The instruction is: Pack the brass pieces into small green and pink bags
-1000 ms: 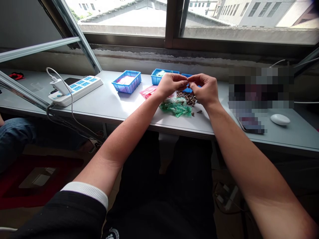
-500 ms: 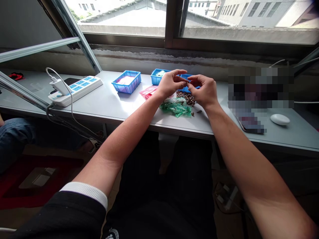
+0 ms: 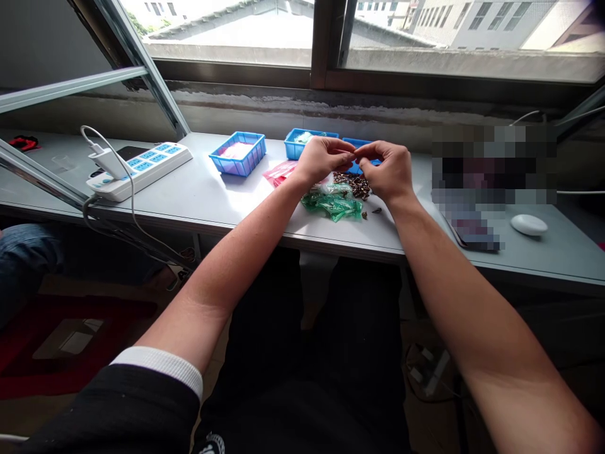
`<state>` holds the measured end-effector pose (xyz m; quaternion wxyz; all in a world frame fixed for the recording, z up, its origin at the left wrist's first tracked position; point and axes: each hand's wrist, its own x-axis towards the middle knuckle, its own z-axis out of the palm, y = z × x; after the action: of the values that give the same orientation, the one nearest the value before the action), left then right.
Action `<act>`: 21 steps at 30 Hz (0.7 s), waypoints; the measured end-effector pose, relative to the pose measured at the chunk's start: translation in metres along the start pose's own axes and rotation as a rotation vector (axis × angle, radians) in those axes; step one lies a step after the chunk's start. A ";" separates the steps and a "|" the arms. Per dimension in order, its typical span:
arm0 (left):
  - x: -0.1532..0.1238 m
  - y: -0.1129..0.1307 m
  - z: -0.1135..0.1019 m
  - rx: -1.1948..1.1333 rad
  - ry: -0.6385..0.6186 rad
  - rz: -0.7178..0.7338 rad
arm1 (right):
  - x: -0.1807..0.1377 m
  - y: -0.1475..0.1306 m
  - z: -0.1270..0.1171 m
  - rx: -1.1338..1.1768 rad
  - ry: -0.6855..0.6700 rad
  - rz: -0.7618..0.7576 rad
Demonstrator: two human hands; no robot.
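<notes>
A single camera worn on the person's head looked forward and down across a pale table [image 3: 203,183] toward a window [image 3: 326,44] that filled much of the top of the view. From above the black-clad lap [image 3: 307,372], it caught both forearms [image 3: 246,255] close up, reaching in from the lower left and lower right, while the left hand [image 3: 324,157] and right hand [image 3: 390,167] stood farther from the lens, above and right of centre.

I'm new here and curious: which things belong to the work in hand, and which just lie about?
Seemingly part of the job:
brown pieces heaped near the right hand
green plastic
pink packet
blue trays

Apparently just lying about:
white power strip
white rounded object
</notes>
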<state>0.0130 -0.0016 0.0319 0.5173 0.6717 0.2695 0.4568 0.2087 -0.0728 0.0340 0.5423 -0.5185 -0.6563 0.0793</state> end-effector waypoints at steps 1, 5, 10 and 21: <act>0.000 0.000 0.000 -0.007 0.011 -0.004 | 0.000 0.001 0.000 0.011 0.006 0.005; 0.003 -0.002 0.001 0.010 0.018 0.002 | 0.003 0.007 0.001 0.014 0.049 0.018; 0.004 0.000 -0.002 0.063 0.002 0.026 | 0.003 0.010 0.001 -0.005 0.039 0.029; 0.005 -0.005 0.000 -0.012 0.045 0.040 | -0.001 0.002 -0.001 -0.024 -0.018 -0.012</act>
<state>0.0162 0.0046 0.0286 0.5058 0.6633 0.2651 0.4836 0.2112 -0.0731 0.0325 0.5304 -0.5204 -0.6652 0.0728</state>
